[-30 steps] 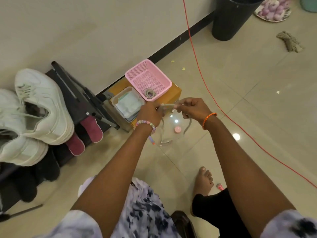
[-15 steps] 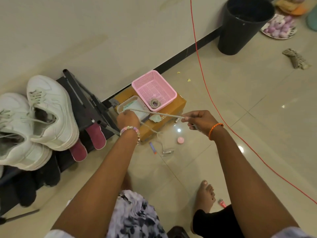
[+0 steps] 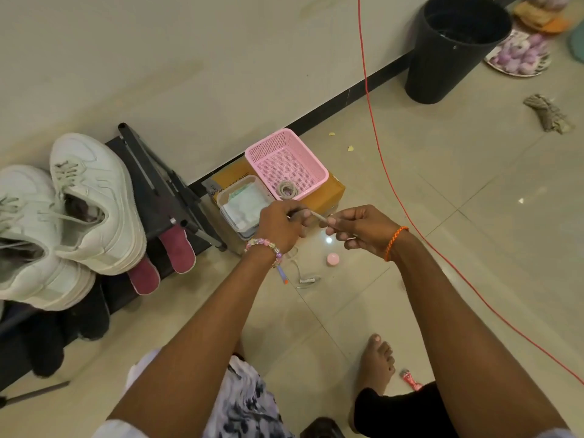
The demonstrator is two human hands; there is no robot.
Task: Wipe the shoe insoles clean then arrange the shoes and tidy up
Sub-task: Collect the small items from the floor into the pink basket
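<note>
Shoes (image 3: 94,210) are parked on the rack (image 3: 158,184) at the left while a pale shoelace (image 3: 317,216) is held between both hands.

Head view: the lace is pinched in the left hand (image 3: 281,226) and in the right hand (image 3: 360,229), each grip narrow around it. A slip could drop it among the small bits on the floor (image 3: 474,216), or a loose end could snag the pink basket (image 3: 286,164) or wipes tub (image 3: 243,203) just beyond. Open floor lies to the right, bounded by the red cord (image 3: 410,213); the wall and rack close the left.
</note>
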